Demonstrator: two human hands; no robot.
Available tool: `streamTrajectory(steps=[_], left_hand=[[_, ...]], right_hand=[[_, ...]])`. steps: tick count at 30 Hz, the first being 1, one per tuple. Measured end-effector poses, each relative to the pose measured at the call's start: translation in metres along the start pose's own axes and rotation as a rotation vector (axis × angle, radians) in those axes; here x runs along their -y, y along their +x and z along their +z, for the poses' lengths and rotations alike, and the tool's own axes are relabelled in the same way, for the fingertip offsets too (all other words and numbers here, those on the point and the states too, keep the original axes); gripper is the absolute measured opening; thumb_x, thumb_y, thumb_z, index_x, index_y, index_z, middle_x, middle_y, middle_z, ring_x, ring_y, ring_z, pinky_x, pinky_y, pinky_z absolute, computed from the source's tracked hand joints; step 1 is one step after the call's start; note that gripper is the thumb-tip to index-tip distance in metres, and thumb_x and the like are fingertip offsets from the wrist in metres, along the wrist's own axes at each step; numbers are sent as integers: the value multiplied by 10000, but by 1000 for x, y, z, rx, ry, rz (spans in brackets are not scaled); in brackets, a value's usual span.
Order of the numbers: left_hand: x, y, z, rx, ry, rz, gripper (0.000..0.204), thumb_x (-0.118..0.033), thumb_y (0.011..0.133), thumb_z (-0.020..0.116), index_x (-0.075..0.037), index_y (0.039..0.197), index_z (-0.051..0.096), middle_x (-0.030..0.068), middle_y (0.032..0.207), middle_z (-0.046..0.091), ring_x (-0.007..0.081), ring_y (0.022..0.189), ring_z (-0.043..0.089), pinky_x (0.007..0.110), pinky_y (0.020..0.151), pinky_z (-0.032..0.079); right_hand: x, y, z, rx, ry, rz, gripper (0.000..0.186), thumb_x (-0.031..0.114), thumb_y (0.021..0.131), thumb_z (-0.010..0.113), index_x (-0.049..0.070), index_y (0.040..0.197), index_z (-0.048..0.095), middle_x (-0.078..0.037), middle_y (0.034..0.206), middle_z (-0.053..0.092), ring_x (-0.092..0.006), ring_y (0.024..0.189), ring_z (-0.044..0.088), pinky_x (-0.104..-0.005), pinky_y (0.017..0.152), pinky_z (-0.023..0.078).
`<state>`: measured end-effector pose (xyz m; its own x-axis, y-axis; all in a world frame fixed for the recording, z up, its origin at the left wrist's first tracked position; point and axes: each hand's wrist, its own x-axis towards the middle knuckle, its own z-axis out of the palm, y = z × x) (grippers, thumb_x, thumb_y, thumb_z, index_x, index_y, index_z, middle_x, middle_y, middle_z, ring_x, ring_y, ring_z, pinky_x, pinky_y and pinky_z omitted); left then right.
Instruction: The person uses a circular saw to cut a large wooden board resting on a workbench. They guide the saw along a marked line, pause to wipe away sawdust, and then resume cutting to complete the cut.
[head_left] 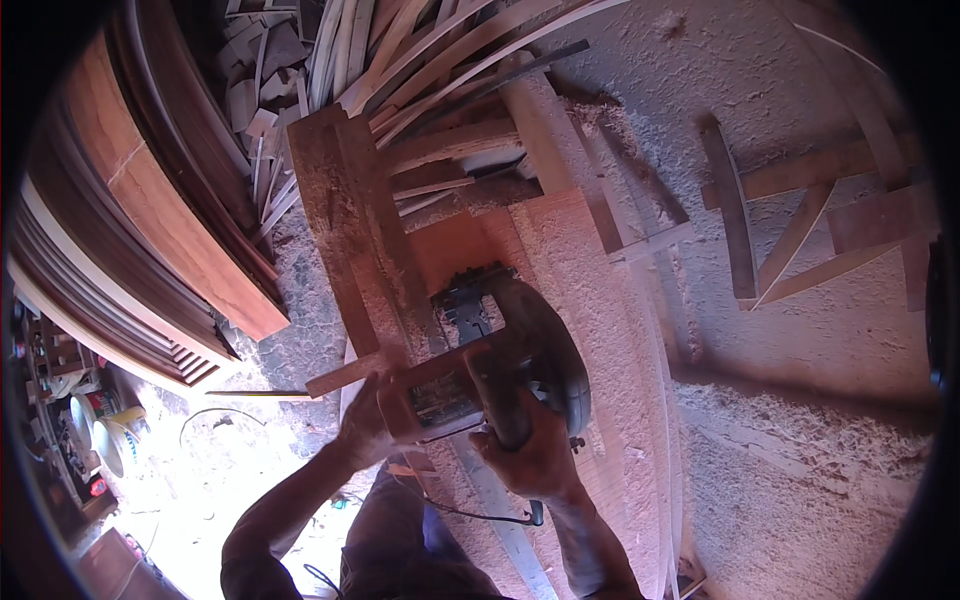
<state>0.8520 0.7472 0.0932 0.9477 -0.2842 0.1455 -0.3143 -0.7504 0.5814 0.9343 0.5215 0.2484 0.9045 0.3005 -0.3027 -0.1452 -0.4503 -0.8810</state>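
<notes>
A dark circular saw (450,390) stands on the sawdust-covered wooden workbench (570,270), its rounded blade guard (560,350) on the right side. My right hand (530,455) is closed around the saw's rear handle, and a power cord (480,515) hangs below. Against the left end of the motor housing lies my left hand (368,425), its fingers partly hidden and blurred. A short wood strip (343,374) meets the saw beside those fingertips. The blade and the spot under the saw cannot be seen.
A thick timber (350,220) runs along the bench's left side. Curved boards (170,200) are stacked at far left, with long strips and offcuts (270,70) behind. A wooden frame (790,220) lies at right on the sawdust-strewn floor. Buckets (115,445) stand at lower left.
</notes>
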Motion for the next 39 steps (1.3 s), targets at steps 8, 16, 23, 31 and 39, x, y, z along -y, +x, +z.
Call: streamTrajectory(steps=[8, 16, 23, 31, 39], left_hand=[[51, 6, 10, 34, 149, 108, 584, -264, 784, 736, -40, 1316, 654, 185, 1503, 512, 357, 1422, 463, 524, 1120, 444], [59, 7, 30, -3, 135, 165, 625, -258, 747, 787, -4, 1300, 646, 245, 1468, 519, 389, 1417, 458, 483, 1108, 471], [48, -6, 38, -20, -620, -268, 553, -262, 830, 786, 2, 1290, 633, 212, 1422, 565, 366, 1397, 484, 490, 1176, 395], [47, 7, 14, 90, 44, 79, 553, -314, 895, 765, -88, 1369, 592, 131, 1373, 605, 277, 1396, 474, 463, 1256, 256], [35, 11, 5, 173, -626, -333, 533, -288, 833, 801, -147, 1322, 640, 104, 1342, 627, 285, 1381, 490, 503, 1249, 280]], right_hand=[[3, 4, 1, 16, -8, 14, 345, 83, 777, 782, -2, 1079, 639, -72, 832, 660, -123, 758, 600, -333, 697, 518], [-3, 4, -3, 17, -55, -9, 426, 110, 781, 784, -13, 1155, 622, -143, 891, 698, -216, 818, 655, -374, 740, 541], [7, 13, 0, 77, -27, 34, 504, 122, 791, 777, 4, 1250, 605, -211, 959, 730, -315, 896, 748, -416, 795, 570], [14, 26, 3, 47, 4, 66, 449, 110, 783, 792, -10, 1186, 635, -52, 824, 673, -121, 760, 615, -326, 703, 519], [23, 40, 3, 95, -41, 105, 497, 121, 790, 782, 1, 1240, 609, -191, 917, 724, -259, 831, 732, -400, 764, 567]])
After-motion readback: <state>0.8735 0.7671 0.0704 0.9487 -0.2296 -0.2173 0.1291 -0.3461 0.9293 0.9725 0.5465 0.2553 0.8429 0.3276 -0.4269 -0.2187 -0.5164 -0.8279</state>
